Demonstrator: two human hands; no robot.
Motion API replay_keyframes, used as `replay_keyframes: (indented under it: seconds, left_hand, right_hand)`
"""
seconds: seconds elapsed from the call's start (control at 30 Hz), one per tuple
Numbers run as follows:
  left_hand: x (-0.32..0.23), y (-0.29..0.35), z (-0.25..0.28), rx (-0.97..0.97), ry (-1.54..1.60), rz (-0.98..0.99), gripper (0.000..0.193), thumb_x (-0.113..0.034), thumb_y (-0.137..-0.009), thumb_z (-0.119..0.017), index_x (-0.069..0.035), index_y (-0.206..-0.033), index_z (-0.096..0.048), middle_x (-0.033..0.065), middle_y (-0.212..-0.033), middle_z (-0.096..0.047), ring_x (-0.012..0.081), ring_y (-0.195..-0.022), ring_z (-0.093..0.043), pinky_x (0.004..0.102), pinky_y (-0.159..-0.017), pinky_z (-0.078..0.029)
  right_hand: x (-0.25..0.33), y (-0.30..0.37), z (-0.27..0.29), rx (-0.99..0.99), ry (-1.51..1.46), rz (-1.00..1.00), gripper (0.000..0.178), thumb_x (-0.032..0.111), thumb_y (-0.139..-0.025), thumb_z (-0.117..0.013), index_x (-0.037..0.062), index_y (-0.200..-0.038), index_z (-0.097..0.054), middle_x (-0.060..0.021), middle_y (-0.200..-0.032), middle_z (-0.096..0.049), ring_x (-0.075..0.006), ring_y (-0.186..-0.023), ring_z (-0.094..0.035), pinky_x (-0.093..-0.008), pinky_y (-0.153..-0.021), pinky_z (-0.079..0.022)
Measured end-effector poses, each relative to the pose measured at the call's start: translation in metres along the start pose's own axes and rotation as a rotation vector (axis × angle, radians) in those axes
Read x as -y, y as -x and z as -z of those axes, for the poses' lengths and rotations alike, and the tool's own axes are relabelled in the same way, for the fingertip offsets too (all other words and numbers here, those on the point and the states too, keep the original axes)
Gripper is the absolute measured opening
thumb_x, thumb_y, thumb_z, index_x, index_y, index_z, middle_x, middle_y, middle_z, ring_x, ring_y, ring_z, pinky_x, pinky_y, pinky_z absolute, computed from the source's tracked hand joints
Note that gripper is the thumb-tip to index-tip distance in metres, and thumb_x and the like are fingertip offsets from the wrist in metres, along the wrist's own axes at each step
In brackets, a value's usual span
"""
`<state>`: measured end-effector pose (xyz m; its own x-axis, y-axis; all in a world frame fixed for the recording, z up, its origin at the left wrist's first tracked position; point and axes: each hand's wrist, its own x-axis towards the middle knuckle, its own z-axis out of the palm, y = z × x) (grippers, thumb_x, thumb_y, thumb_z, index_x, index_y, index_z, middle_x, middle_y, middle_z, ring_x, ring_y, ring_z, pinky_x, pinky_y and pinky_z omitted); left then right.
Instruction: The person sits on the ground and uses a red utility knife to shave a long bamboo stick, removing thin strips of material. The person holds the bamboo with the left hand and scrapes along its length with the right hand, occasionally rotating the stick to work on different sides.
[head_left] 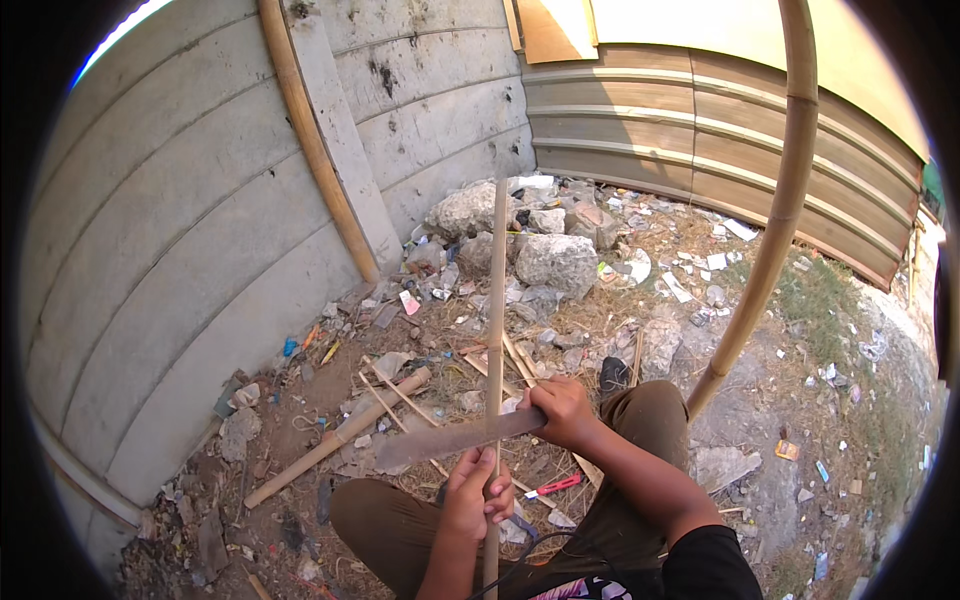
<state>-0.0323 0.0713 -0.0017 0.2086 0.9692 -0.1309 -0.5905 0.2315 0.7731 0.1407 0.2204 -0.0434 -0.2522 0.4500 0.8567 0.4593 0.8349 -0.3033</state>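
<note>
A long, narrow bamboo strip [497, 270] stands almost upright in front of me, between my bent knees. My left hand [474, 495] is closed around its lower part, thumb uppermost. In my right hand [563, 412] is a machete [435, 444], gripped at the handle end. Its broad, dull blade points left and lies across the strip, just above my left hand. The blade appears to touch the strip, but how deep its edge sits I cannot tell. Beside my left hand, on the ground, lies a red utility knife [556, 486].
A thick bamboo pole [768, 250] rises on the right by my knee. Another pole [315, 150] leans on the grey concrete wall [170, 250]. A cut bamboo length [335, 442] and thin strips [400, 395] lie on littered ground. Rocks [557, 263] sit before a corrugated fence [640, 125].
</note>
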Motion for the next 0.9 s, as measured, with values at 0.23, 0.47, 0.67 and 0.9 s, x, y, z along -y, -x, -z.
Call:
replay_keyframes:
  seconds: [0.23, 0.47, 0.67, 0.9]
  left_hand:
    - [0.004, -0.003, -0.005, -0.053, -0.027, 0.013, 0.013, -0.027, -0.108, -0.044, -0.014, -0.106, -0.046, -0.0003, -0.065, -0.039, 0.0059, -0.04, -0.03, 0.0229, -0.034, -0.028]
    - [0.004, -0.002, -0.011, 0.004, 0.019, 0.089, 0.015, -0.028, -0.108, -0.044, -0.013, -0.107, -0.045, -0.0001, -0.065, -0.039, 0.0056, -0.041, -0.031, 0.0233, -0.035, -0.03]
    - [0.003, -0.003, -0.012, 0.042, 0.042, 0.09, 0.013, -0.027, -0.108, -0.044, -0.015, -0.106, -0.046, -0.0003, -0.064, -0.039, 0.006, -0.041, -0.029, 0.0233, -0.035, -0.029]
    - [0.001, -0.001, -0.009, 0.042, 0.022, 0.093, 0.014, -0.028, -0.108, -0.043, -0.015, -0.105, -0.046, -0.0009, -0.064, -0.038, 0.0059, -0.041, -0.029, 0.023, -0.035, -0.029]
  right_hand:
    - [-0.019, -0.007, -0.005, -0.069, 0.138, -0.164, 0.016, 0.011, -0.068, -0.076, 0.0086, -0.073, -0.06, -0.0103, -0.064, -0.06, -0.0314, -0.061, -0.062, -0.0431, -0.056, -0.048]
    - [-0.048, -0.028, -0.001, -0.147, 0.299, -0.582, 0.013, 0.015, -0.075, -0.072, 0.0039, -0.074, -0.065, -0.0179, -0.069, -0.066, -0.0377, -0.062, -0.065, -0.047, -0.059, -0.051]
    - [-0.012, -0.008, 0.013, -0.081, 0.17, -0.047, 0.019, 0.009, -0.065, -0.075, 0.0114, -0.072, -0.058, -0.0063, -0.063, -0.058, -0.0276, -0.058, -0.061, -0.0397, -0.057, -0.048]
    - [-0.065, -0.025, -0.006, -0.204, 0.229, -0.643, 0.022, 0.017, -0.079, -0.071, -0.0004, -0.068, -0.061, -0.0177, -0.06, -0.06, -0.0373, -0.057, -0.061, -0.0449, -0.056, -0.049]
